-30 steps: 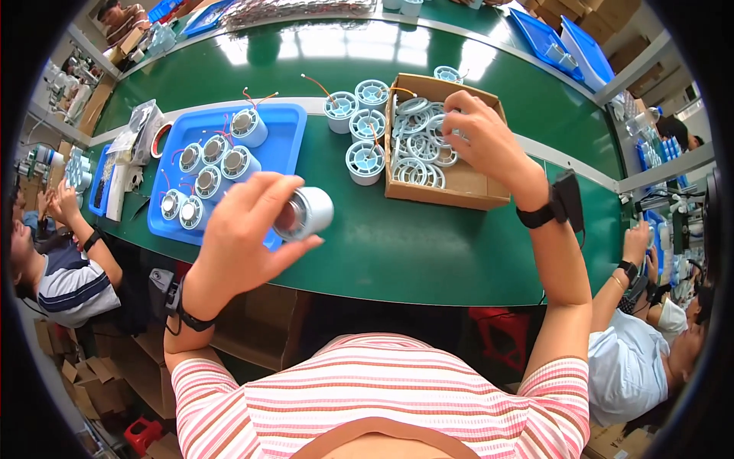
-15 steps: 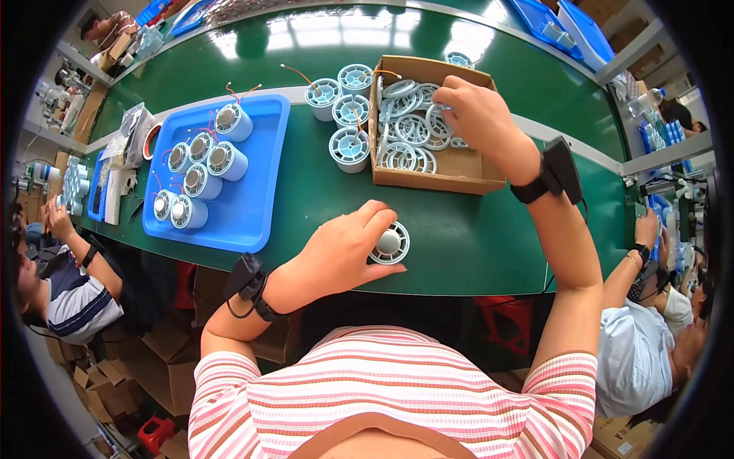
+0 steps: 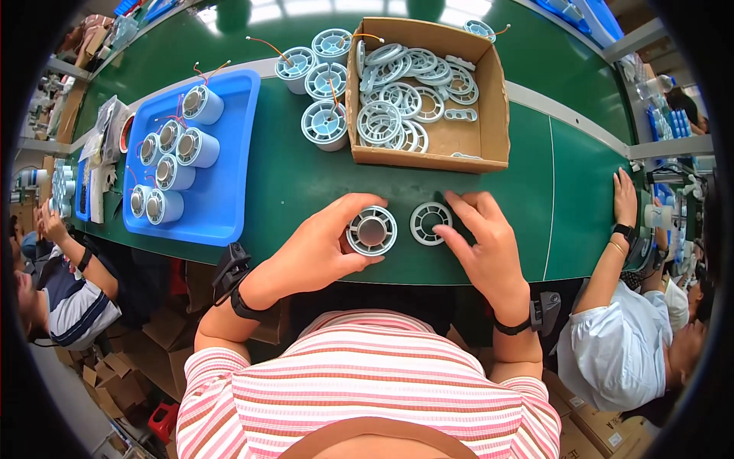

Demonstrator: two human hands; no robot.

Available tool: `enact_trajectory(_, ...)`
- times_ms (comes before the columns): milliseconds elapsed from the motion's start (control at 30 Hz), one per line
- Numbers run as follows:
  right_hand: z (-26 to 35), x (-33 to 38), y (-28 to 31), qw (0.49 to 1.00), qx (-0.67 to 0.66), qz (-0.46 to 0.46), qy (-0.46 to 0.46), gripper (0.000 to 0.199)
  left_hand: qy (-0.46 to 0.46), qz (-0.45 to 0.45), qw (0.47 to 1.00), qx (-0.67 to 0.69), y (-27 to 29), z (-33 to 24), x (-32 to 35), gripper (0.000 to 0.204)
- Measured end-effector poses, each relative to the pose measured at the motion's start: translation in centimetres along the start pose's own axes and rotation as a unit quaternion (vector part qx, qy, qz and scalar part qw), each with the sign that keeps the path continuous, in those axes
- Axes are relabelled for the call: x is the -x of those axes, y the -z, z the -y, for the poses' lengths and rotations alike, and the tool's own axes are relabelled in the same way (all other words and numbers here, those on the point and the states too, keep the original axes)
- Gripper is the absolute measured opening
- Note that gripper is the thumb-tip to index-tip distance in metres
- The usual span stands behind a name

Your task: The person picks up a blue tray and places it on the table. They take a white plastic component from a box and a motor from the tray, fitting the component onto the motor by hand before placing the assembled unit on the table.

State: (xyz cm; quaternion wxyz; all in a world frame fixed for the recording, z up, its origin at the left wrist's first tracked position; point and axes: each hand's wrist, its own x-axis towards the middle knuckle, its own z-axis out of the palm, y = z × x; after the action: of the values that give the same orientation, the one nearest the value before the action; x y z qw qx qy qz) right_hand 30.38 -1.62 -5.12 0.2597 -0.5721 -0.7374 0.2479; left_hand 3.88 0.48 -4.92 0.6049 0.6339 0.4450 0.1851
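My left hand (image 3: 312, 239) curls round a pale-blue cylindrical housing (image 3: 372, 232), its thumb and fingers against the side. The spoked top with a round metal disc in the middle faces up. Just to the right, my right hand (image 3: 493, 249) pinches a flat pale ring (image 3: 414, 223) with spokes and an inner ring, between thumb and fingers. Housing and ring are side by side, apart, near the table's front edge. Beyond them an open cardboard box (image 3: 428, 161) holds several similar rings (image 3: 362, 124) and a few small flat two-holed pieces (image 3: 461, 115).
Left of the box stand several pale-blue housings (image 3: 324, 130) with wires. A blue tray (image 3: 246, 153) at left carries several housings (image 3: 203, 107) with metal discs. A co-worker's hand (image 3: 625, 197) rests on the green table (image 3: 527, 199) at right; another person sits at far left.
My right hand has left the box and come back to the front edge with a ring. My left hand has taken hold of the housing. The view has shifted slightly.
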Motion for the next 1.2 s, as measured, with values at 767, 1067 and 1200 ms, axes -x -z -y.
enact_trajectory(767, 3.5, 0.7, -3.7, 0.979, -0.15, -0.027, 0.134, 0.085, 0.004, 0.034, 0.983, 0.18, -2.3, 1.5, -0.6, 0.068)
enact_trajectory(1067, 2.6, 0.6, -3.5, 0.987, -0.099, -0.024, 0.128, 0.074, 0.023, 0.062, 0.965, 0.254, -2.0, 2.2, -0.7, 0.068)
enact_trajectory(1200, 2.8, 0.2, -2.9, 0.989, -0.057, -0.015, 0.136, 0.07, 0.094, 0.1, 0.914, 0.383, -0.6, 0.7, -0.8, 0.064)
